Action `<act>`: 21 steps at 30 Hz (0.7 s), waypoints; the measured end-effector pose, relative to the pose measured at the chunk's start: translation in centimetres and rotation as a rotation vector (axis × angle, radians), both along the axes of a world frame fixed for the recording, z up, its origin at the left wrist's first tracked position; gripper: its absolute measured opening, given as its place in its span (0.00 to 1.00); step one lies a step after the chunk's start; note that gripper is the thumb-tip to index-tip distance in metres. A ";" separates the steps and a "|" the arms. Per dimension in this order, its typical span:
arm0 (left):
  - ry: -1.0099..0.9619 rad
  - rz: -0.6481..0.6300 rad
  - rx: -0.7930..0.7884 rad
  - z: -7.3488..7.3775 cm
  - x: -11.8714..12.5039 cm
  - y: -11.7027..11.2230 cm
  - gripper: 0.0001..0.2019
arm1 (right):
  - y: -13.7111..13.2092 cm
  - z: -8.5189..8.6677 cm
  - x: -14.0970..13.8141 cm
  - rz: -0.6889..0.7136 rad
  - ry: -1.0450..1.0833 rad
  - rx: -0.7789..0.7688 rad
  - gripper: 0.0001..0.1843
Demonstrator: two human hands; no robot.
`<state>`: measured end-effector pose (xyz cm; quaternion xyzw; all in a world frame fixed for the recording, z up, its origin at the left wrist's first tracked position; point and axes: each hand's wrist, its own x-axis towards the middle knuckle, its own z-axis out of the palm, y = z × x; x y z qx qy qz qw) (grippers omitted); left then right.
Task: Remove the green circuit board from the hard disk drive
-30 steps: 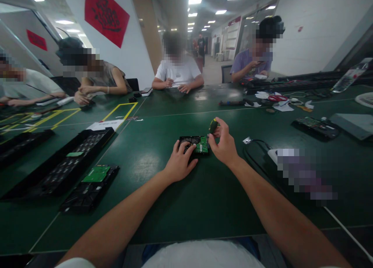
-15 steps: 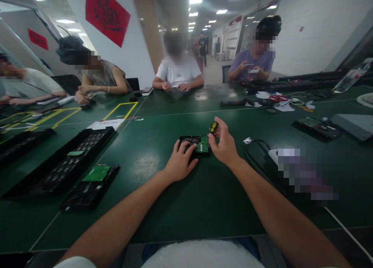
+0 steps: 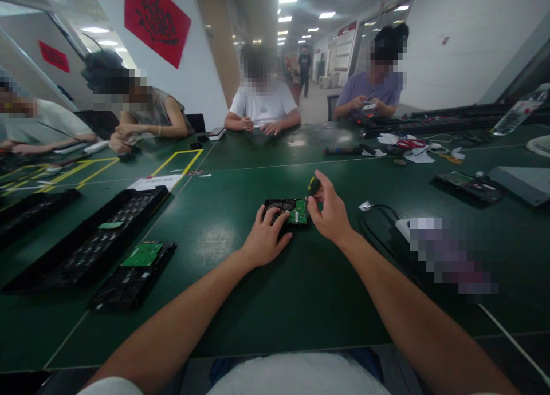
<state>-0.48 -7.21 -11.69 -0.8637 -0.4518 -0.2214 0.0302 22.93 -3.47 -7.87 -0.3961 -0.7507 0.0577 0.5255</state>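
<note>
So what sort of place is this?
Probably an electronics workroom: black devices with green circuit boards lie on a shared table, and the right hand holds what looks like a screwdriver.

The tool [image 3: 314, 185] I hold is dark with yellow markings. My drive [image 3: 298, 214] is black with green circuitry. I see a deep green table [image 3: 279, 315], crossed by thin pale lines [image 3: 64, 342] and yellow outlines [image 3: 193, 161]. The long tray [image 3: 51, 256] is black, my shirt [image 3: 275, 376] white, the big poster [image 3: 157, 22] red with black characters.
</note>
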 end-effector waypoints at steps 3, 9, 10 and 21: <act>0.010 0.006 0.007 0.0 0.0 0.0 0.30 | 0.0 -0.1 0.0 -0.011 -0.002 0.004 0.39; 0.011 -0.002 0.012 -0.2 -0.1 0.2 0.30 | 0.2 -0.3 0.0 -0.042 0.002 0.011 0.39; 0.014 -0.001 0.015 -0.3 -0.1 0.2 0.30 | 0.2 -0.3 0.0 -0.043 0.000 0.003 0.38; 0.016 -0.005 0.018 -0.1 -0.1 0.1 0.30 | 0.0 0.0 -0.2 0.019 -0.020 0.010 0.39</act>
